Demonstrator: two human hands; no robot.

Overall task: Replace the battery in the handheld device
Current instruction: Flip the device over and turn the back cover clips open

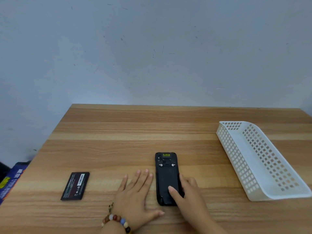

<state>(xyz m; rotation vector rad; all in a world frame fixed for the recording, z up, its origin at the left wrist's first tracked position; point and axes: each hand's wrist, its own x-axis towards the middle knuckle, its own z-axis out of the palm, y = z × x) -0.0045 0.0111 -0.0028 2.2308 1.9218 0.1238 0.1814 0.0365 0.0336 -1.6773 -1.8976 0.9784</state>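
A black handheld device [166, 173] lies face down on the wooden table, back cover on, two silver latch screws near its top. My right hand [187, 191] grips its lower part, thumb on the back cover and fingers along the right edge. My left hand [136, 195] lies flat on the table just left of the device, fingers spread and straight, a bead bracelet on the wrist. A loose black battery [75, 186] with a white barcode label lies further left, apart from both hands.
A white perforated plastic basket [263, 179] stands at the right of the table [135, 129]. The table's left edge runs diagonally; beyond it on the floor lies a blue printed item [10, 181]. A grey wall is behind.
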